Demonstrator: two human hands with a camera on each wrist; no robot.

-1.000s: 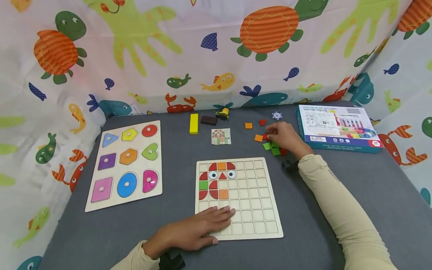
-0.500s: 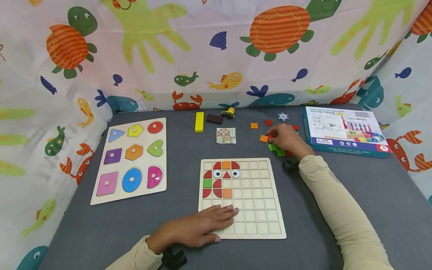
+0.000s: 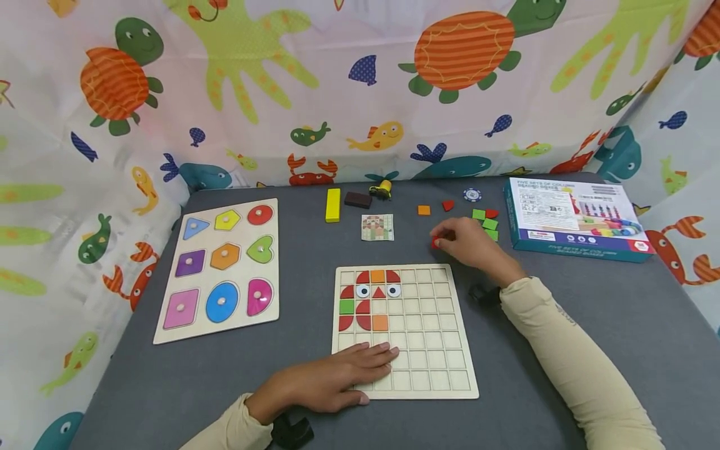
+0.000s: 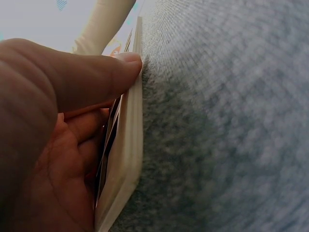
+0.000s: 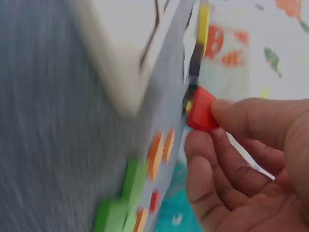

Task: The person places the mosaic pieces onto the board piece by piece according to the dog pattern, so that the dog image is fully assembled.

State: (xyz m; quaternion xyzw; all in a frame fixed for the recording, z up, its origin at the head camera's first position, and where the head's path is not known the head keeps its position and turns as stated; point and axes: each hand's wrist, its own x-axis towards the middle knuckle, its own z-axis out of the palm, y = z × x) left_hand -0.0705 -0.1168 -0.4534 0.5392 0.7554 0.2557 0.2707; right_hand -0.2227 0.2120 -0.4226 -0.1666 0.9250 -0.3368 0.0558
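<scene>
On grid board, left hand outstretched; beyond, right hand pinching red piece.

"How many of each?"
"I count two boards, nine knobbed shapes, two eye tiles — plus one card, one box, one chip."
"And between your fingers?"
"One red tile."

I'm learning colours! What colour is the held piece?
The piece is red, clearest in the right wrist view.

Yellow block, dark block, small figure, perhaps a bee.
</scene>
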